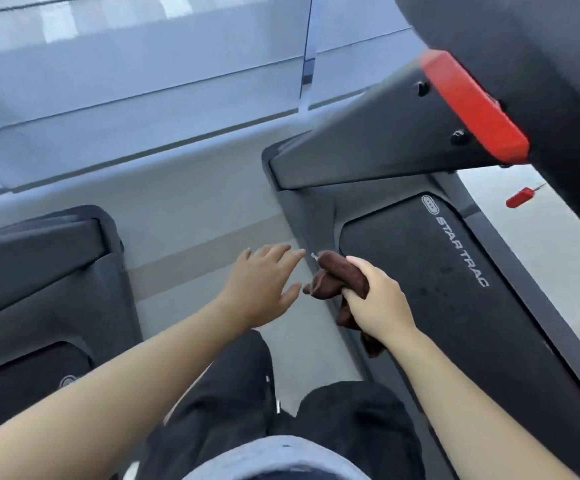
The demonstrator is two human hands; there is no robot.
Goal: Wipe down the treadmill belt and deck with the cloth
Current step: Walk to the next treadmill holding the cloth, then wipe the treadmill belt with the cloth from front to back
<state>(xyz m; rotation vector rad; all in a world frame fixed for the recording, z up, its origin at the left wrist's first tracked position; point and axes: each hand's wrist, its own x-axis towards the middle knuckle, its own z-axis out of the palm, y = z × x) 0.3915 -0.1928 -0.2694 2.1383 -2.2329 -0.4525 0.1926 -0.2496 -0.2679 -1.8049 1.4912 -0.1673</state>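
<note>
Over the near edge of the treadmill belt (430, 282) (marked STAR TRAC), your right hand (378, 303) is closed around the bunched brown cloth (337, 275), which hangs above the deck's side rail (319, 216). Your left hand (260, 282) hovers just beside it, fingers spread and holding nothing.

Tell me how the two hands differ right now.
The right hand is closed in a grip on the bunched brown cloth; the left hand is open and empty, fingers spread. The right hand is over the treadmill's edge, the left over the pale floor. Both are bare and reach forward.
</note>
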